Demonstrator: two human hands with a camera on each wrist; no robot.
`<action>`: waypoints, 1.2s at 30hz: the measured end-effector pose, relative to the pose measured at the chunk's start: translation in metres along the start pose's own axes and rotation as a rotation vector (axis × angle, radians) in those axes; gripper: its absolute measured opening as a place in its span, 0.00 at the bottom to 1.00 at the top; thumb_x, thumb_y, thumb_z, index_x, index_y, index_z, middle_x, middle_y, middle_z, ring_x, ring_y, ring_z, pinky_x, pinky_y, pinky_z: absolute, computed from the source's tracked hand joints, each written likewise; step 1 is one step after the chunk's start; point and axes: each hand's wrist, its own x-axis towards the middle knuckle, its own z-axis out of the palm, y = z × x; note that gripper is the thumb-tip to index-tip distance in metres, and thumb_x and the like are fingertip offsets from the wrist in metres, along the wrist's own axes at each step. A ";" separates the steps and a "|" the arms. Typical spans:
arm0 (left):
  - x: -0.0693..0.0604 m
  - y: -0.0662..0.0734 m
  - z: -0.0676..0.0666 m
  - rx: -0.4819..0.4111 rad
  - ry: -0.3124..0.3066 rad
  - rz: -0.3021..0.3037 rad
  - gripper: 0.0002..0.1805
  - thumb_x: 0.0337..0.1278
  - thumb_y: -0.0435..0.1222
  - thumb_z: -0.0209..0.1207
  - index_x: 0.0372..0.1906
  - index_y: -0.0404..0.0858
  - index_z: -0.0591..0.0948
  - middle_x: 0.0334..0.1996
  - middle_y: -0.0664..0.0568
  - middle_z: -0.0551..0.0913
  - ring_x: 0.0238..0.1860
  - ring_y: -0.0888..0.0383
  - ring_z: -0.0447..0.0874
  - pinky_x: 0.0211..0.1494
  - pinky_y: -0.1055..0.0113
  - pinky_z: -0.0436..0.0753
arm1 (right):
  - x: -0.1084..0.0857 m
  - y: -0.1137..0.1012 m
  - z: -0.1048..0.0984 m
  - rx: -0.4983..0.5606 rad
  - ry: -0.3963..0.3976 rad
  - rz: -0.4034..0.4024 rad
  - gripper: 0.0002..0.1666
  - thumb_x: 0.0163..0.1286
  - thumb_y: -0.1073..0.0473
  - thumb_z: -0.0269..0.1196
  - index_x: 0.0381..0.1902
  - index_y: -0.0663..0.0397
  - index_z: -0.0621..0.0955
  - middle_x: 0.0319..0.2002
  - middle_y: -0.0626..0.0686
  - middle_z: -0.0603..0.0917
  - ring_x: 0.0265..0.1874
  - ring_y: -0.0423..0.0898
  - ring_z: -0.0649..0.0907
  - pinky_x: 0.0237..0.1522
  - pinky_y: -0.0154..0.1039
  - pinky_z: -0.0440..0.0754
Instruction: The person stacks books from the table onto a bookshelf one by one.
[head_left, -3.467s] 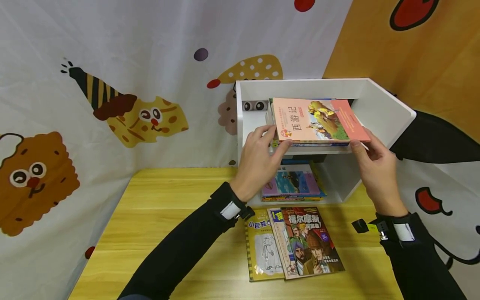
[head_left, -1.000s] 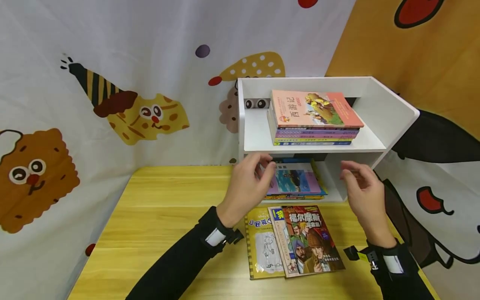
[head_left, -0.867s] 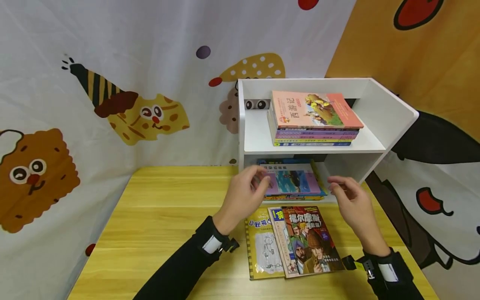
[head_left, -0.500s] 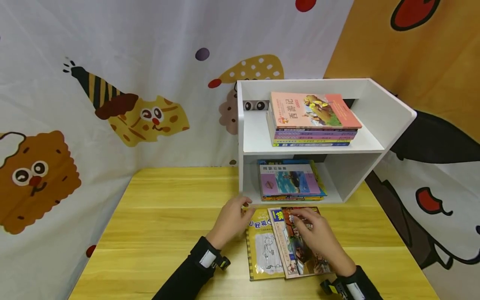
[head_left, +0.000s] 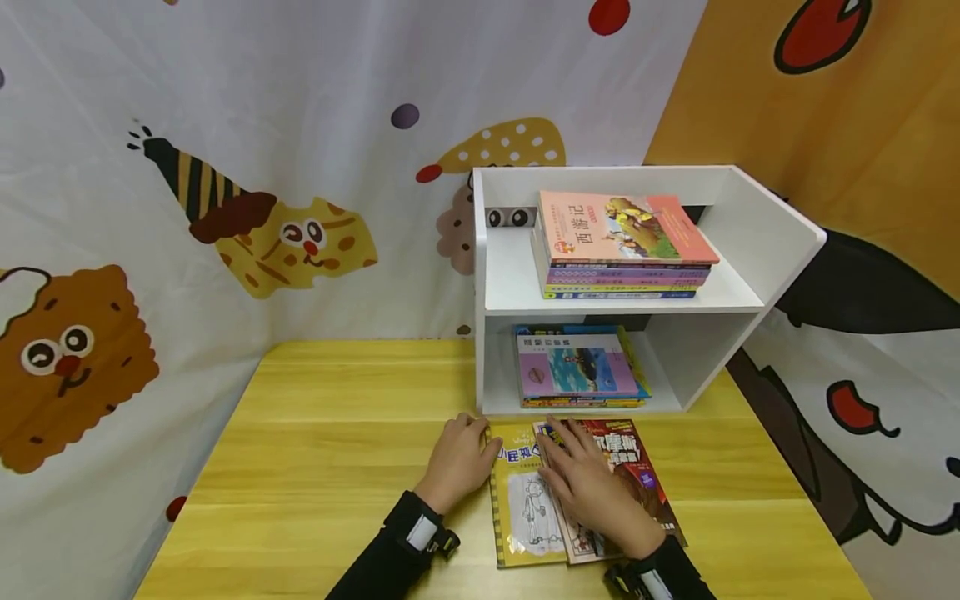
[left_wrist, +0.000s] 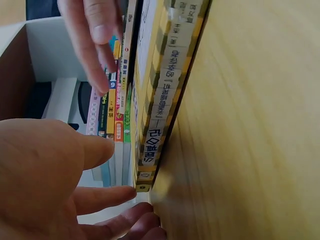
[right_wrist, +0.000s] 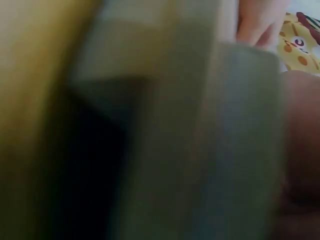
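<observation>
Three books lie overlapped on the table in the head view: a yellow book, a pale book partly covered, and a dark red book. My left hand is at the yellow book's upper left corner. In the left wrist view a fingertip meets the end of that book's spine. My right hand lies across the pale and dark red books with fingers extended, hiding part of both covers. In the right wrist view large blurred shapes fill most of the frame.
A white two-tier shelf stands behind the books. Its upper tier bears a stack topped by an orange-pink book; below is another stack under a purple-and-white book. Bare wooden table extends to the left.
Both hands have let go of the orange-pink book, now lying on the upper stack. They have come down to the table books; the right hand has moved left across the dark red book.
</observation>
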 end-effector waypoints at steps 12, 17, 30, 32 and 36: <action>0.002 -0.003 0.006 0.012 -0.042 -0.001 0.30 0.77 0.50 0.65 0.66 0.29 0.86 0.58 0.38 0.83 0.56 0.44 0.81 0.60 0.50 0.85 | -0.004 0.016 0.011 0.077 -0.045 0.081 0.32 0.87 0.51 0.62 0.83 0.50 0.74 0.87 0.60 0.65 0.87 0.70 0.61 0.75 0.86 0.60; 0.005 0.002 0.006 -0.094 -0.052 -0.049 0.29 0.79 0.49 0.64 0.67 0.28 0.84 0.54 0.37 0.84 0.50 0.46 0.83 0.56 0.49 0.87 | -0.002 0.015 0.007 0.053 -0.115 0.082 0.33 0.88 0.49 0.60 0.84 0.50 0.73 0.88 0.60 0.64 0.88 0.69 0.59 0.76 0.85 0.60; 0.014 0.005 0.012 -0.412 -0.133 -0.176 0.30 0.77 0.47 0.67 0.72 0.33 0.81 0.57 0.38 0.87 0.53 0.48 0.87 0.61 0.46 0.88 | 0.002 0.022 0.000 0.071 -0.169 0.054 0.35 0.88 0.47 0.59 0.86 0.49 0.69 0.89 0.58 0.61 0.88 0.69 0.59 0.77 0.84 0.61; 0.017 0.004 0.013 -0.422 -0.146 -0.171 0.27 0.76 0.48 0.67 0.69 0.35 0.84 0.59 0.40 0.89 0.56 0.48 0.89 0.67 0.44 0.87 | 0.002 0.023 0.000 0.081 -0.173 0.047 0.36 0.88 0.47 0.59 0.87 0.48 0.68 0.89 0.58 0.61 0.88 0.69 0.59 0.78 0.83 0.60; 0.022 0.009 0.012 -0.449 -0.193 -0.190 0.26 0.74 0.47 0.69 0.68 0.37 0.83 0.55 0.42 0.90 0.51 0.51 0.90 0.61 0.49 0.89 | 0.001 0.025 0.000 0.093 -0.158 0.035 0.36 0.88 0.47 0.60 0.86 0.48 0.69 0.89 0.58 0.62 0.87 0.69 0.60 0.79 0.82 0.60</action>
